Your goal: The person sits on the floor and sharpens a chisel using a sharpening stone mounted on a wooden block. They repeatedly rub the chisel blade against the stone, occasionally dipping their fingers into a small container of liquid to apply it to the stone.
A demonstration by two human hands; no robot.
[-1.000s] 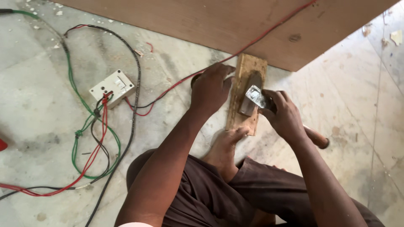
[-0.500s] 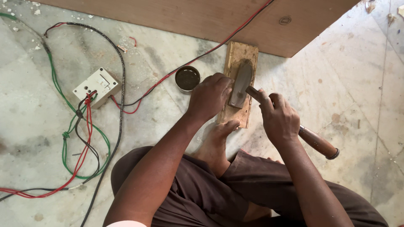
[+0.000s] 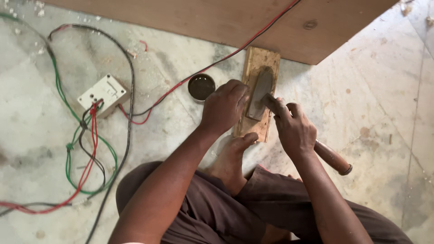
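On the stone floor (image 3: 389,113), under the edge of a large plywood sheet (image 3: 203,22), I see the person sitting with a bare foot (image 3: 233,156) pressed against the near end of a small wooden block (image 3: 257,97) that carries a dark, oblong sharpening stone (image 3: 260,92). My first worry is the block itself: it is pinned only by that foot and by the left hand (image 3: 224,106), which lies curled over its left edge beside the stone, holding nothing that I can make out, so a hard stroke could skid it across the smooth floor. The right hand (image 3: 294,129) is closed around a chisel (image 3: 332,157), its wooden handle jutting back to the right and its metal end resting on the stone; if the blade slips off the stone's edge, I judge that the left fingers or the toes just below are what it would meet. Red and black wires (image 3: 226,56) run close past the top of the block towards a white switch box (image 3: 105,95), and a runaway edge could nick them. Smallest of all, the little round tin of dark liquid (image 3: 201,86) sits just beside the left hand, and a stray knuckle could tip it.
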